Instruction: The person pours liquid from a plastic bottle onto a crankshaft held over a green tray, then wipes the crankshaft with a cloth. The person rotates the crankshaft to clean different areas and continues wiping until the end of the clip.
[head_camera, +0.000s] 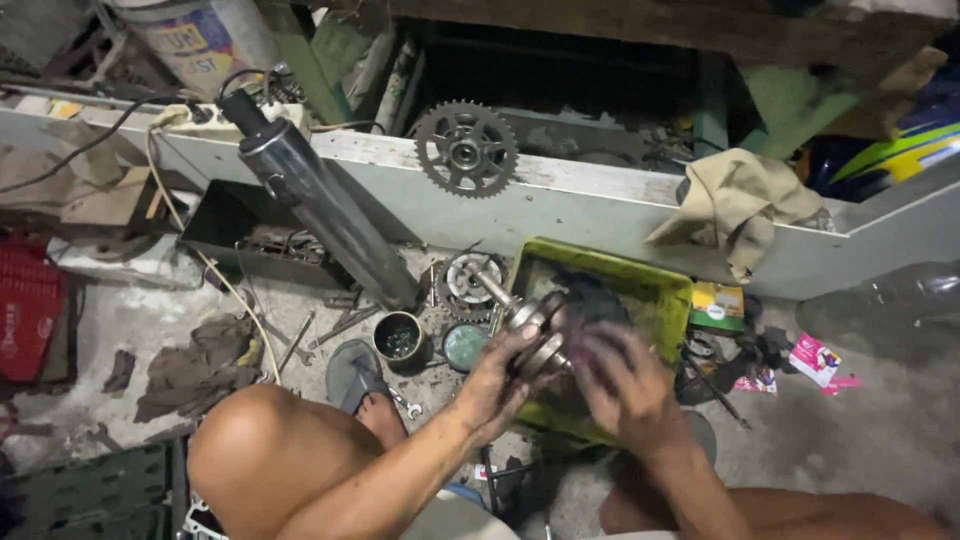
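Both hands (560, 375) grip a metal crankshaft (535, 325) over the green tray (655, 285), beside a small green-yellow box (717, 306).

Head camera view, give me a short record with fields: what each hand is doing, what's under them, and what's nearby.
left hand: left hand grips a metal crankshaft
right hand: right hand, blurred, on a dark rag at the crankshaft
under the hands: green tray
nearby: sprocket on the white ledge, chrome exhaust pipe, small tin, beige cloth

left hand (497, 382) gripping, right hand (625, 385) blurred
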